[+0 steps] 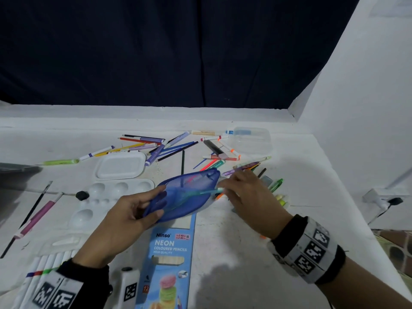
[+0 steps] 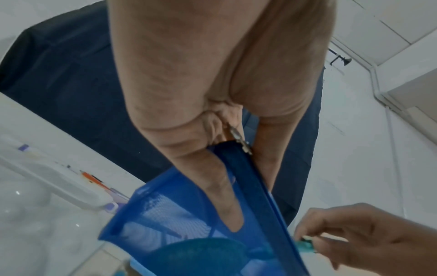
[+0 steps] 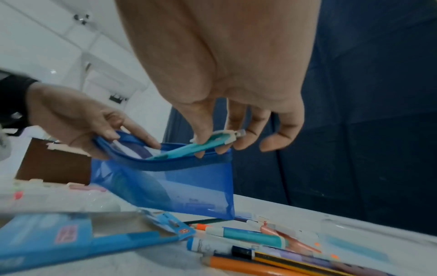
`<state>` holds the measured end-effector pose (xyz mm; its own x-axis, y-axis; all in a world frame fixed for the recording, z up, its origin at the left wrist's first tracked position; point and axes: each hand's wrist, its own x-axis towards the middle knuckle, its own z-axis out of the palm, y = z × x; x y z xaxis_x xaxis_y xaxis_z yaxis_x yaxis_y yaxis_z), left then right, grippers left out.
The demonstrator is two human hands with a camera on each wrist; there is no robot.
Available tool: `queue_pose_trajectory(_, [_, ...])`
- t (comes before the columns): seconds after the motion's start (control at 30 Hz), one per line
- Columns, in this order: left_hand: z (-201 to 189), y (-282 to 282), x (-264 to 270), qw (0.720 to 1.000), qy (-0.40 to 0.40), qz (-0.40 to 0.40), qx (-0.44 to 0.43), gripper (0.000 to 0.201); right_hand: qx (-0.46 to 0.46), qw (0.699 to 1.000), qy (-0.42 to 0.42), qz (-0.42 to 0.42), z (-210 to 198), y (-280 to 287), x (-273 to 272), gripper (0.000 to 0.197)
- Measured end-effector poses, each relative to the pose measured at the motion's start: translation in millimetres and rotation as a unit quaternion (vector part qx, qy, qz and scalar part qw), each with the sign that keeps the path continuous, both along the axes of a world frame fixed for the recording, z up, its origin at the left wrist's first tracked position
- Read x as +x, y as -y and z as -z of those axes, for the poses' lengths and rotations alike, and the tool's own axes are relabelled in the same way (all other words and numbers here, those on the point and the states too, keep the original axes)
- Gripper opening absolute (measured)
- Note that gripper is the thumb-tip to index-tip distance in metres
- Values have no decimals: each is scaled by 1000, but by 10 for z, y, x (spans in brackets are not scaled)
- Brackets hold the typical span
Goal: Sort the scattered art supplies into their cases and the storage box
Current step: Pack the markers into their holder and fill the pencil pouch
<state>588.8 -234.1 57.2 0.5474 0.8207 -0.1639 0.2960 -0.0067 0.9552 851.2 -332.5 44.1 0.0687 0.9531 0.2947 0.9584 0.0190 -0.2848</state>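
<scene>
A blue mesh zip pouch (image 1: 189, 195) is held up over the table with its mouth spread. My left hand (image 1: 133, 210) grips its near end, thumb outside and fingers inside the opening (image 3: 113, 138). My right hand (image 1: 240, 190) pinches the tail of a teal pen (image 1: 200, 192) whose front half lies inside the pouch (image 3: 165, 186). The pen's white clip end (image 3: 227, 137) sticks out between my right fingertips. In the left wrist view the pouch (image 2: 189, 224) and its zip pull (image 2: 238, 138) hang below my left fingers.
Loose pens, pencils and markers (image 1: 160, 146) lie scattered across the white table's far half. A clear storage box (image 1: 252, 139) stands at the back right. A white paint palette (image 1: 100, 197), a white lid (image 1: 120, 165) and a Neon pencil carton (image 1: 169, 259) lie near me.
</scene>
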Motion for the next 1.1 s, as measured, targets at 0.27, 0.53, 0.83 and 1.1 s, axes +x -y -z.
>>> queue_pose_trajectory(0.27, [-92,170,219,995,4,96,-34,58,59,982,142,-105,28,26,-211,40])
queue_pose_trajectory(0.53, [-129,99,294,998,36,43,-40,52,185,975,-116,-36,-208,95,193,18])
queue_pose_trajectory(0.83, [-142,34,372,998,38,47,-35,53,-196,972,55,117,66,188,1243,27])
queue_pose_trajectory(1.1, [-84,21,498,997,33,60,-40,54,-223,961,100,129,287,90,1316,27])
